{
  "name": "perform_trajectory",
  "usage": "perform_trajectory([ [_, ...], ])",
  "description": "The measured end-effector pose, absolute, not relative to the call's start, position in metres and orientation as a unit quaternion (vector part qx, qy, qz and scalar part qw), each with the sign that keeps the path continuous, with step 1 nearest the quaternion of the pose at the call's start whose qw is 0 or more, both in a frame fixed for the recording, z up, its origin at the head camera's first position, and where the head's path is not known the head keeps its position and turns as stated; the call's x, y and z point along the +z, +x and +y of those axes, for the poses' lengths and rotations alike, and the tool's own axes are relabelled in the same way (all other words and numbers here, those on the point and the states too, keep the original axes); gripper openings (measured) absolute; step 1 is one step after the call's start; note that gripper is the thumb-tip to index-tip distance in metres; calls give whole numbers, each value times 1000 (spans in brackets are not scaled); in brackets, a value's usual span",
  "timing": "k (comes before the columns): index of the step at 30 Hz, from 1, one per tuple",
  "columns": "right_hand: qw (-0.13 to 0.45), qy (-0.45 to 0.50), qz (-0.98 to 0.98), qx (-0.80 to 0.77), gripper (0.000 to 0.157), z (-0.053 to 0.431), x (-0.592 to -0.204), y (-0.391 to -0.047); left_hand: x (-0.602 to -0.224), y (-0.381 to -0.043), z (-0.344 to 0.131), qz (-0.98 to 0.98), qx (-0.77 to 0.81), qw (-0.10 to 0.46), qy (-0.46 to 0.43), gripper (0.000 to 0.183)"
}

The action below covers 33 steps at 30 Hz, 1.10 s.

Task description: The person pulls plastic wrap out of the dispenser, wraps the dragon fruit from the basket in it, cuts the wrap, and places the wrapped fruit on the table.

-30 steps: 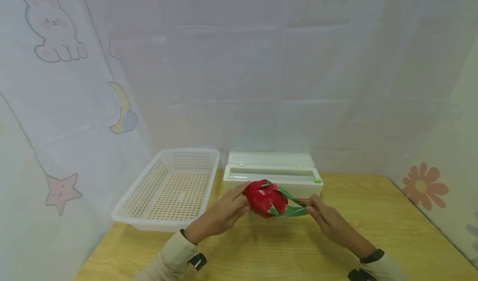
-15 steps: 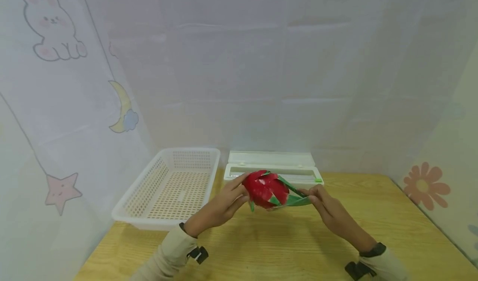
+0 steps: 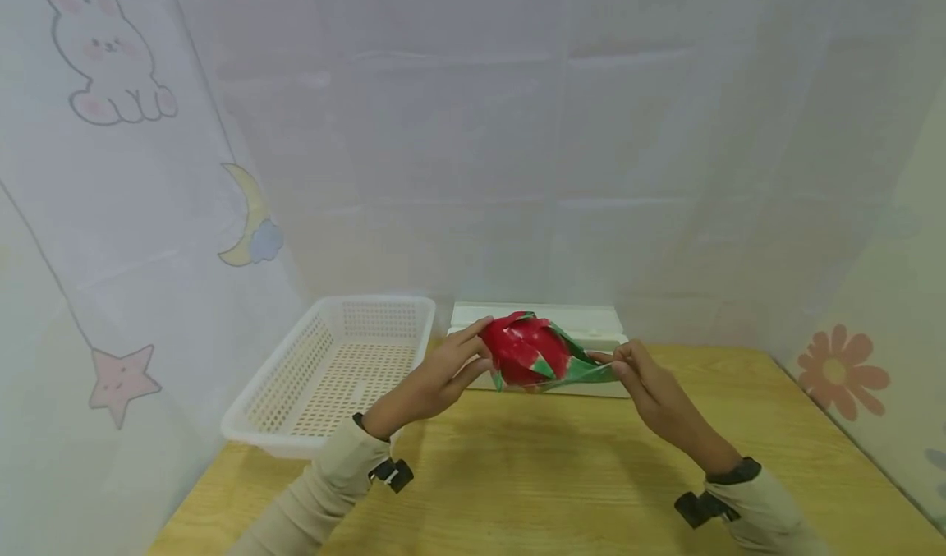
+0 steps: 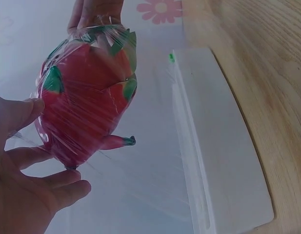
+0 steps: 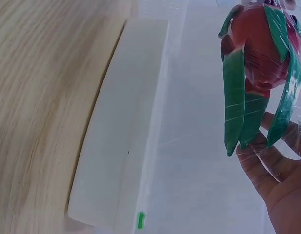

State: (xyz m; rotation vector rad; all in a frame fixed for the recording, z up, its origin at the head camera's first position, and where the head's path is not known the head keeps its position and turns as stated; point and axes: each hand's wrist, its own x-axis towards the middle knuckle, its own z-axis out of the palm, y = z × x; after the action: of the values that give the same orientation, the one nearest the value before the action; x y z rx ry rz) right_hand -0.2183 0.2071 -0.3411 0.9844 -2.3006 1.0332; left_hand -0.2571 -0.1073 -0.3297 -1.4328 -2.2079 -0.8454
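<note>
A red dragon fruit (image 3: 523,346) with green leaf-like scales is held up above the table between both hands. Clear cling film (image 4: 74,124) lies wrinkled and shiny over it. At its rounded end, my left hand (image 3: 443,377) grips it, thumb on one side and fingers beneath. My right hand (image 3: 661,396) pinches film at the scale tips. In the right wrist view, film stretches across the right fingers (image 5: 260,168), close to the long green scales (image 5: 234,100). Behind the fruit stands a white cling film box (image 3: 535,316) with its lid raised, partly hidden.
On the left of the wooden table (image 3: 510,490) stands a white perforated plastic basket (image 3: 325,443) with nothing in it. A green slider (image 5: 140,219) sits at one end of the film box. A pale printed cloth (image 3: 473,170) hangs behind the table.
Both hands have lifted the dragon fruit higher, so it now covers more of the film box. The film is drawn out toward the right hand. Basket and box have not moved.
</note>
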Motion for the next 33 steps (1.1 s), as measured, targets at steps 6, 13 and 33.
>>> perform_trajectory([
  [6, 216, 367, -819, 384, 8, 204, -326, -217, -322, -260, -107, -781, -310, 197, -505, 6],
  [13, 230, 364, -808, 401, 4, 203, -317, -233, -310, -270, -105, -778, -325, 213, -495, 8],
  [33, 233, 332, -790, 460, 5, 198, -301, -241, -285, -278, -103, -777, -329, 218, -490, 9],
])
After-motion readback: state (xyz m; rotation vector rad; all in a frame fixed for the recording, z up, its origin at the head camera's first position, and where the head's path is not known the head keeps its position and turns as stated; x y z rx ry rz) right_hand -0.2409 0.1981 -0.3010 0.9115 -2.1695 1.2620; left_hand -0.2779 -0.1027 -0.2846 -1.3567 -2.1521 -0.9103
